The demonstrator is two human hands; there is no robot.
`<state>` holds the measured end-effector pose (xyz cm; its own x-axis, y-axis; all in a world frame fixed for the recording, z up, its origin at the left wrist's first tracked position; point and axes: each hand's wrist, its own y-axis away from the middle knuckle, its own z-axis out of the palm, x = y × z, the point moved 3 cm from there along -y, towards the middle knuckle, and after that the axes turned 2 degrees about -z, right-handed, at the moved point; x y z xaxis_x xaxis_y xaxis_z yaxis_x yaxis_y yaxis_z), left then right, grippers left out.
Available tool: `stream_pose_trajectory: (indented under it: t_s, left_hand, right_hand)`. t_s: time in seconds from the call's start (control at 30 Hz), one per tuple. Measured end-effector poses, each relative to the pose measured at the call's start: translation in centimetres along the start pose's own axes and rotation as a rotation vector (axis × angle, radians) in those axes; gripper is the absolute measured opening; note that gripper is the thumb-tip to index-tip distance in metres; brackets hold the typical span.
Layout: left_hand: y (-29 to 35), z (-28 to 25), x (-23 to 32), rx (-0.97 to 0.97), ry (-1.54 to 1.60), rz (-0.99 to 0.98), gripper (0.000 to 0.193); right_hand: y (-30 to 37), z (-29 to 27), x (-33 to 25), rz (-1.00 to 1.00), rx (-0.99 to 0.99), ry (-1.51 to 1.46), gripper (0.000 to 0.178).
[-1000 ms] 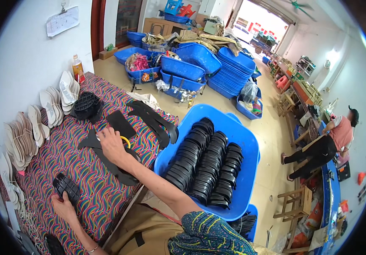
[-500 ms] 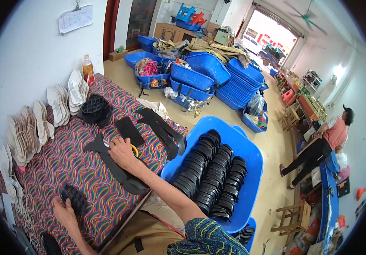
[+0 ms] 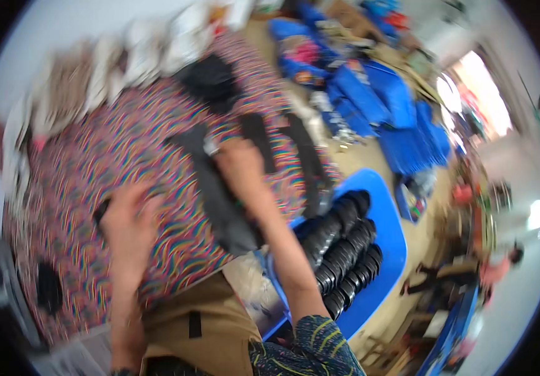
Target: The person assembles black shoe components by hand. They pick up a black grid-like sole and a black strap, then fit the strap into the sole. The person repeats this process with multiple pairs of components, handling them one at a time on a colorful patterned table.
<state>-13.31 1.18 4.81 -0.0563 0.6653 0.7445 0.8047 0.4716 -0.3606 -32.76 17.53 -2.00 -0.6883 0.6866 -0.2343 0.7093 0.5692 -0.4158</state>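
Motion smears the whole picture. My left hand is over the patterned cloth, with the edge of a dark treaded shoe sole showing beside its fingers. The blur hides whether it grips the sole. My right hand is closed around scissors, whose pale metal tip sticks out past the fingers; their handle is hidden. Under and beside that hand runs a long black strip. A flat dark piece lies just beyond it, and more black strips lie further right.
Pale insoles stand in stacks along the wall. A black stack and another dark sole sit on the table. Right of me, a blue tub holds rows of black curved pieces. A person stands at far right.
The view has swung, so the table appears turned clockwise. My left hand has come over the sole that it was beside. The right hand stays at the long strip with the scissors.
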Motion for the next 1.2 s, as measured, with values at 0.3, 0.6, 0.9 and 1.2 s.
stream_pose_trajectory:
  t_s: [0.3,0.6,0.9,1.2]
  left_hand:
    - [0.9,10.9,0.0,-0.286,-0.089,0.275,0.058]
    - [1.2,11.8,-0.8,-0.285,-0.020,0.282,0.060]
    - [1.4,11.6,-0.7,-0.244,0.010,0.316,0.055]
    - [0.7,11.5,-2.2,-0.116,0.186,0.253,0.050]
  right_hand:
    - [0.4,-1.2,-1.4,-0.005,-0.056,-0.353,0.029]
    - [-0.3,-2.2,-2.9,-0.149,-0.162,-0.153,0.027]
    - [-1.6,-2.9,-2.5,-0.138,-0.113,-0.165,0.014]
    - [4.8,-14.6,-4.3,0.614,0.002,-1.554,0.018]
